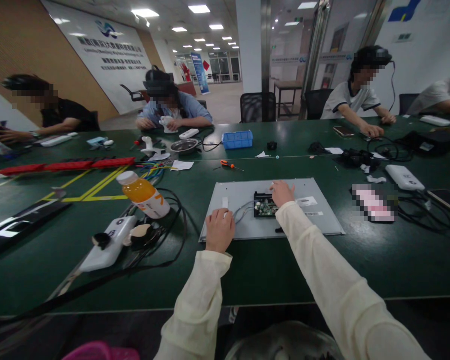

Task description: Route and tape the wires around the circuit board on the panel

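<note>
A flat grey metal panel (243,233) lies on the green table before me, with a green circuit board in a black frame (264,206) at its middle. Thin grey wires (243,212) run left from the board. My left hand (220,230) rests on the panel's left part with its fingers curled; whatever they hold, if anything, is hidden. Over the board's right edge, my right hand (282,193) has its fingers apart and touches the frame. A small black piece (280,230) lies near the panel's front edge.
Left are an orange juice bottle (144,195), a white power bank (110,245) and cables. A screwdriver (228,164) and a blue basket (238,140) lie beyond the panel. A pink phone (373,203) and another white power bank (404,177) are right. Several people sit opposite.
</note>
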The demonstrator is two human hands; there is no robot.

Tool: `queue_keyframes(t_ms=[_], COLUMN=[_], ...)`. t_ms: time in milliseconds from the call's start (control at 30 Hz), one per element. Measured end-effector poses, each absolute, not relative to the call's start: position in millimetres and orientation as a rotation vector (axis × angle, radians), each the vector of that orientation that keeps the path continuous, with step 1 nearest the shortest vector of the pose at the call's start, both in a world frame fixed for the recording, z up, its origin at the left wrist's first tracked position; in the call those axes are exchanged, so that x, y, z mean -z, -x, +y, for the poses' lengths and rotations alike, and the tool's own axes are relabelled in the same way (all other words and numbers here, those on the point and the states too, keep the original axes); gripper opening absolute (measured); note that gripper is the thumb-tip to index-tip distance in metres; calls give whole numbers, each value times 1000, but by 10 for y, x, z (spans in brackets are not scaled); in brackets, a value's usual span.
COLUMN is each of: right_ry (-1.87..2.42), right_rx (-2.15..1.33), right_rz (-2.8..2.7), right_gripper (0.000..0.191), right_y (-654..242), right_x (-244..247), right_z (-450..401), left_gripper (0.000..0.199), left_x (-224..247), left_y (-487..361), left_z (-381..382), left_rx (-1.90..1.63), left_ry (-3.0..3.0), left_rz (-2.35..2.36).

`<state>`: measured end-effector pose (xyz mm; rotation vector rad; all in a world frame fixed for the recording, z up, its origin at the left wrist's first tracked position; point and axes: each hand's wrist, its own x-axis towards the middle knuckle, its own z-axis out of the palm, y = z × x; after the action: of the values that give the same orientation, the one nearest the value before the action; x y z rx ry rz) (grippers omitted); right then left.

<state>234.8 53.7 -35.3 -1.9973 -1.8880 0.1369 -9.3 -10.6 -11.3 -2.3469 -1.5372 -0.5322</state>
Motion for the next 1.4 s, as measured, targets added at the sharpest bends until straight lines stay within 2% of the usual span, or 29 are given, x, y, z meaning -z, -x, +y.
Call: queue_keyframes(t_ms=[133,267,567,833,933,1133,1400], right_ry=[2042,2047,1978,1971,1973,1959,1937], right_rx=[-216,-291,-179,-197,-222,-228,-217], right_rz=[-1678,-1643,-1842,-1886,-1866,-1823,-1795], right_gripper=[34,44,56,58,57,56,56], right_y=[-2380,-2354,-2305,-2300,-2290,-2271,-2259], right_x=[413,509,528,575,577,597,624], right_z=[345,160,73,70,64,58,84], left_gripper=[19,19,18,21,28,55,53], left_x=[100,97,102,23,7,113,374], left_y=[89,83,76,-21,-151,-518,-759], left_z=[-111,-112,-102,-178,-196,77,269], left_rx=[529,519,528,552,582,431,571], left_ry=[2343,2340,2352,2393,2436,2569,2616], left_rz=[-1544,-1532,-1517,-1531,-1563,-1742,-1739])
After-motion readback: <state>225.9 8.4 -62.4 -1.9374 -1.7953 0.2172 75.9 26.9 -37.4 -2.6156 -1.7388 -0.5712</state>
